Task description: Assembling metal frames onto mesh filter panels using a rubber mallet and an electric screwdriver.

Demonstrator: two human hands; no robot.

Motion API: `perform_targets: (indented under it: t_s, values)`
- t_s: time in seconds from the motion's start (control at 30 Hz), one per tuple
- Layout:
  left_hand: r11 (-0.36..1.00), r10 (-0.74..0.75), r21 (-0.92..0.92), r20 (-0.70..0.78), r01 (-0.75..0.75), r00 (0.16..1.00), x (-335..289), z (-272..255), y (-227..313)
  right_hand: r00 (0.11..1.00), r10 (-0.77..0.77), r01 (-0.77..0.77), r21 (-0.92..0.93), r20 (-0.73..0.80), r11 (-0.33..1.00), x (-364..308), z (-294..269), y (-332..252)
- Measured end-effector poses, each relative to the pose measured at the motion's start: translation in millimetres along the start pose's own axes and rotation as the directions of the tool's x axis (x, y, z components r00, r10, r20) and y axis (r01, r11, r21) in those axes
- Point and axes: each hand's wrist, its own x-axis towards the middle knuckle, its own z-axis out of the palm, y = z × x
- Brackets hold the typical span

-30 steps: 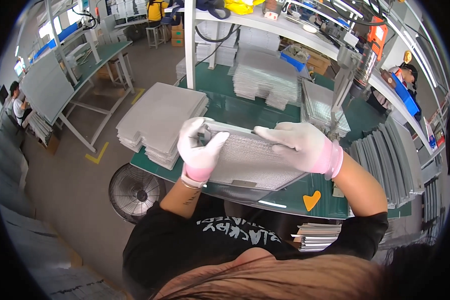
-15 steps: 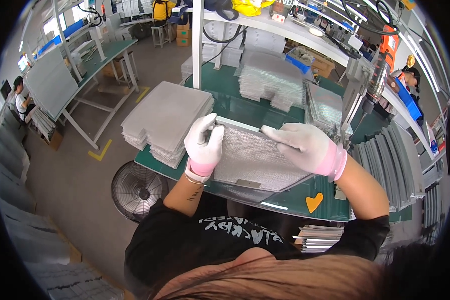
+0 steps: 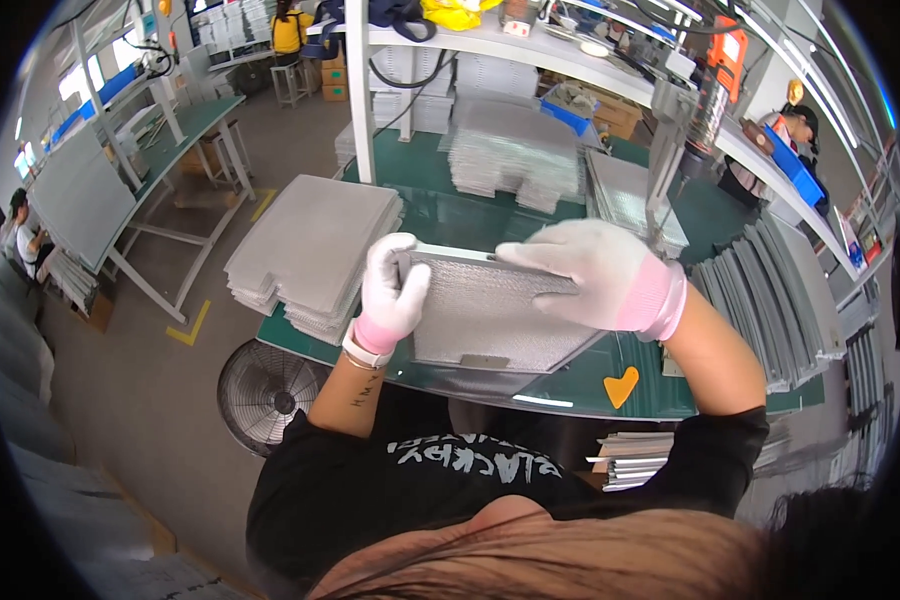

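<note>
the left hand, in a white glove with a pink cuff [image 3: 390, 290], is grasping the upper left corner of a flat silver mesh-textured panel with a pale strip along its top edge [image 3: 495, 320], its thumb and fingers closing around that corner. the right hand, gloved alike [image 3: 600, 272], is bending its fingers onto the top strip, its thumb resting on the front face and pinching the edge. the panel is leaning over the near side of a green tabletop [image 3: 430, 212]. a stack of grey notched sheets [image 3: 315, 225] is lying to its left, and an orange heart-shaped piece [image 3: 621, 387] is lying to its right.
</note>
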Motion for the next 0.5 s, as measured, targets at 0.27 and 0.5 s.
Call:
perform_targets:
  t_s: [0.27,0.5]
  values:
    - [0.967,0.204,0.150,0.038,-0.207,0.978,101,-21,58,0.381,0.725,-0.612,0.432,-0.573,0.663,-140,105,32]
    - [0.624,0.296,-0.077,0.944,-0.777,0.145,96,126,85,0.136,0.990,-0.964,-0.226,0.039,0.141,-217,322,123]
